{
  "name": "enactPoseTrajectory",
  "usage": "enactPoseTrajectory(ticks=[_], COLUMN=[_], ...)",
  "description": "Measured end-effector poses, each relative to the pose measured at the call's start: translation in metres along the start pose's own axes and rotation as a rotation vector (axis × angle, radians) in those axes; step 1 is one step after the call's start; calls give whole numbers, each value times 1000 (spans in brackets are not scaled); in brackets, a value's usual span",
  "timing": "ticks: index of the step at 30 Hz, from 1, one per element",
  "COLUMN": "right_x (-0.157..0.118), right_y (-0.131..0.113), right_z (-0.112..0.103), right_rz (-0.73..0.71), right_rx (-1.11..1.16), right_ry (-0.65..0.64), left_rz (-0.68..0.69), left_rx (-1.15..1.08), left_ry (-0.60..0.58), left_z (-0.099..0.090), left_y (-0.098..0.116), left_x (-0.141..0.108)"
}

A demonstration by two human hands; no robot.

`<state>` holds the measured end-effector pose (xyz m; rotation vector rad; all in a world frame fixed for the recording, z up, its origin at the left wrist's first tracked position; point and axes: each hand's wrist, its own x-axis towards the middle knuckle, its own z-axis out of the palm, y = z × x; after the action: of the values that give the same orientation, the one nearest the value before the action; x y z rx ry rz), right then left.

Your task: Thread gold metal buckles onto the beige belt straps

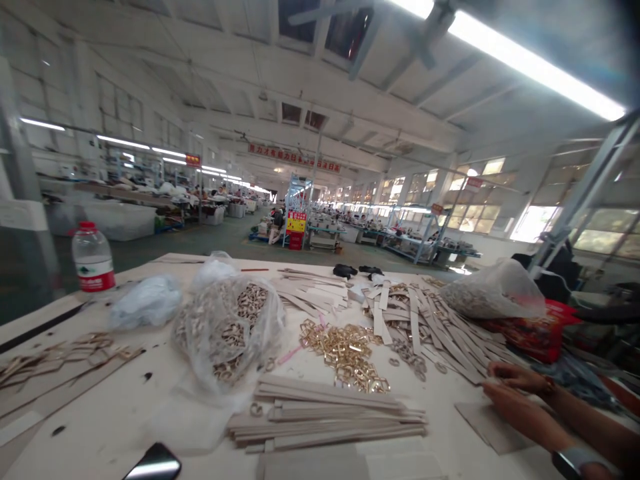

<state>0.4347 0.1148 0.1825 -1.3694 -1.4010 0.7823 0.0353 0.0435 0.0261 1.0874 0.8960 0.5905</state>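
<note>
Both hands are over the right side of the table [110,413], the forearms slanting in from its near right corner. The left hand [517,413], with a watch [573,463] on its wrist, lies closer to the near edge; the right hand [520,379] is just beyond it, toward the far edge. Their fingers are bent and brought close together, the tips nearly meeting. Blur and the fingers themselves hide what is between them, so I cannot tell whether either hand is pinching something or only touching it.

A flat grey piece [487,430] lies on the table directly beside and partly under the left hand, on the near-edge side. Its long axis slants toward the near right corner, roughly in line with the left forearm, and the left hand is the nearer of the two.

Beyond the fingertips, a loose heap of grey strips [453,340] fans from the far edge toward the right side, its near ends stopping right by the fingers; the right hand is closer to most of it. A neat stack of strips [335,423] lies well to the left, running along the near edge, with gold buckles [350,357] piled behind it.
</note>
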Motion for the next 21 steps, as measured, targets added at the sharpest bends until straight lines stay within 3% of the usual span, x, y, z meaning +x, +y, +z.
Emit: enactPoseTrajectory(ticks=[2,5,7,8,10,12,17,21], right_x=[-54,-162,-220,-237,-250,-244,-212,-168], right_y=[15,43,55,59,65,67,59,37], right_z=[70,185,234,246,252,241,213,213], right_rz=[76,227,322,355,386,421,454,354], right_rx=[31,156,184,201,196,135,-16,-92], right_ry=[-85,-224,-303,-329,-385,-460,-598,-769], left_rz=[-32,-15,102,167,216,157,-90,-14], left_rx=[-13,-5,100,159,175,36,-359,-321], left_ry=[8,54,131,175,233,226,125,77], left_z=[6,18,24,27,30,34,40,29], left_y=[-21,-45,-51,-51,-50,-49,-45,-24], left_x=[-14,-38,-47,-49,-51,-49,-41,-35])
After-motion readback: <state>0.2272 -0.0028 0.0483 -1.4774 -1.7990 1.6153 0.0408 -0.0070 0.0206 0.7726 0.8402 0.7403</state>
